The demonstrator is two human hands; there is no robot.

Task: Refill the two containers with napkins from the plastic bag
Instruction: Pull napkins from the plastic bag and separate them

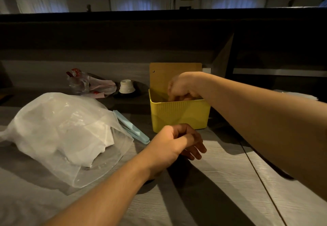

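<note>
Dimly lit grey table (221, 181), curtained windows (141, 0)

Ribbed yellow plastic container (179, 115), crinkled translucent plastic bag (58, 130), wood-grain table (221, 181)

Dim restaurant or café, long grey wood-grain table (221, 181), dark booth partition (123, 36) behind, curtained windows (141, 0) along the top, small cup (126, 86) left of centre

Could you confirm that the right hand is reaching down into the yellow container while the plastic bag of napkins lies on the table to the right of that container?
Not quite: the side is wrong. In the head view the plastic bag of napkins lies on the table to the left of the yellow container, not the right. The rest stands: the right hand is reaching down into that container.
</note>
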